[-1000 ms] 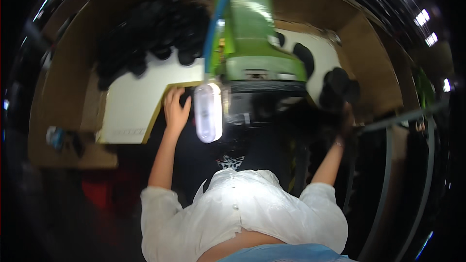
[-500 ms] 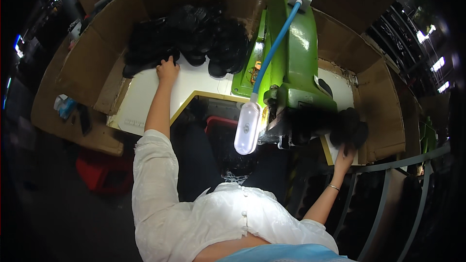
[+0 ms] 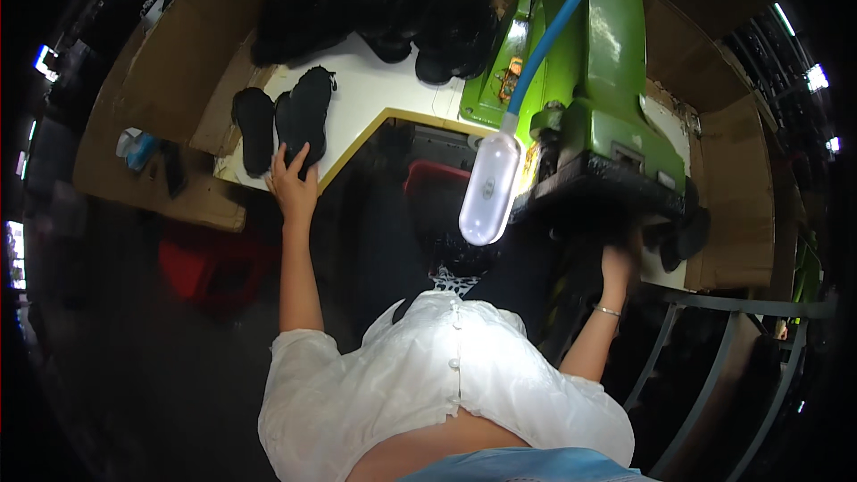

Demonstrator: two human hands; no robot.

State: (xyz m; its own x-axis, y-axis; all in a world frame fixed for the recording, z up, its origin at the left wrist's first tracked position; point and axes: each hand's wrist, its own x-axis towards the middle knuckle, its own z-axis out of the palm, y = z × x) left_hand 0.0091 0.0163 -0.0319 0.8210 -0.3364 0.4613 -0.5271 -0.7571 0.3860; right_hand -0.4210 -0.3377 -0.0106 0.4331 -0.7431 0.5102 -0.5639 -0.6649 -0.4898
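My left hand (image 3: 293, 186) is at the near end of a black shoe sole (image 3: 309, 107), its fingers apart and its fingertips touching the sole. That sole partly overlaps another dark one, and a separate black sole (image 3: 253, 129) lies just to their left on the white tabletop (image 3: 357, 112). Farther back is a heap of similar black pieces (image 3: 384, 9). My right hand (image 3: 618, 272) is beside the dark underside of the green machine's head (image 3: 616, 138). Motion blur and shadow hide its fingers, so I cannot make out what it holds.
A lamp (image 3: 489, 189) on a blue flexible neck hangs before the machine. Cardboard walls (image 3: 736, 201) surround the tabletop. More black pieces (image 3: 683, 234) lie at the right, near a grey metal rail (image 3: 759, 306). A red stool-like object (image 3: 210, 263) stands low at the left.
My left hand has come nearer from the heap, and black soles now lie apart from it. My right hand has moved left from the right-hand black pieces toward the machine. The view has shifted.
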